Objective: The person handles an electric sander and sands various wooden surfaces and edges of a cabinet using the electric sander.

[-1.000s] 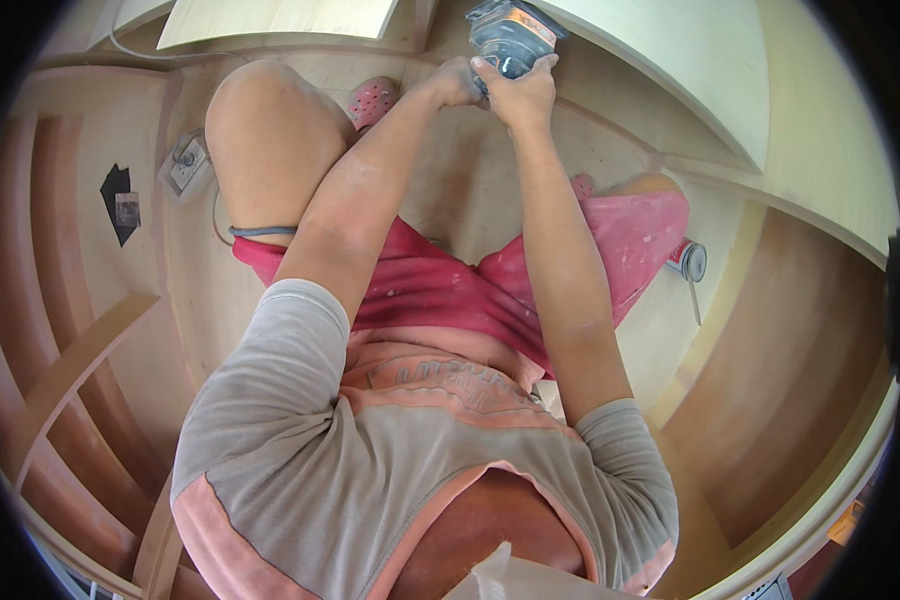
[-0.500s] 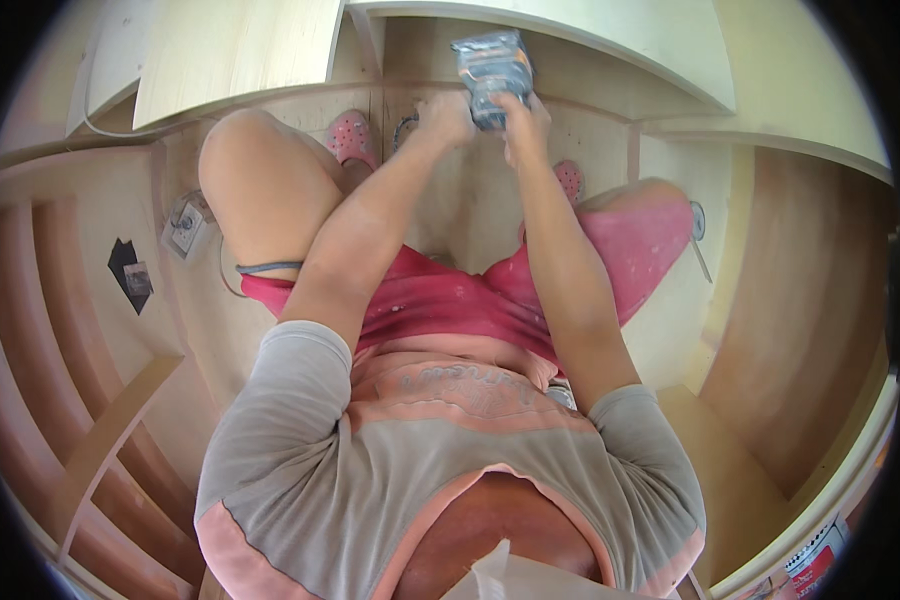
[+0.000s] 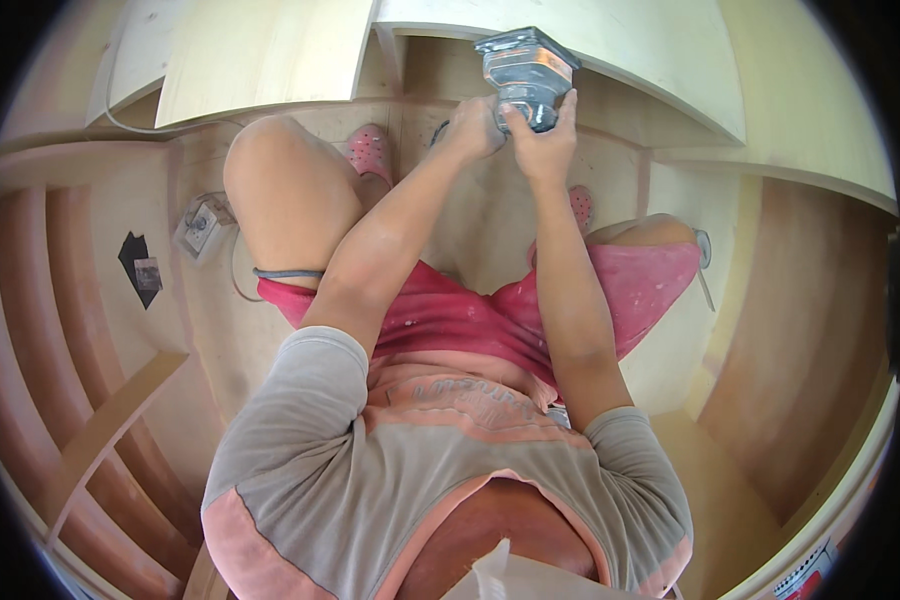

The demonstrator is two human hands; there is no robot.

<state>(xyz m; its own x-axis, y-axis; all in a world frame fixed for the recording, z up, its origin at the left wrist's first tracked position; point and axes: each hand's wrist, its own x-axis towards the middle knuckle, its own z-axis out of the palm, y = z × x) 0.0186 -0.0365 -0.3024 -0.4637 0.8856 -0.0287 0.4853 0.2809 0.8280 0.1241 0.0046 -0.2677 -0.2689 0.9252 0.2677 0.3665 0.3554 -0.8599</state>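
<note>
Grey sander (image 3: pixel 526 72) — pad tilted up-left, body upright — both hands' (image 3: pixel 515 135) fingers wrapped tight around it.

Bright, warm, even light fills the scene, strongest on the pale wooden panels (image 3: pixel 270 50) at the top, which look slightly washed out. Shadows are soft. Fisheye distortion bends straight edges near the black rim; focus stays fairly sharp.
</note>
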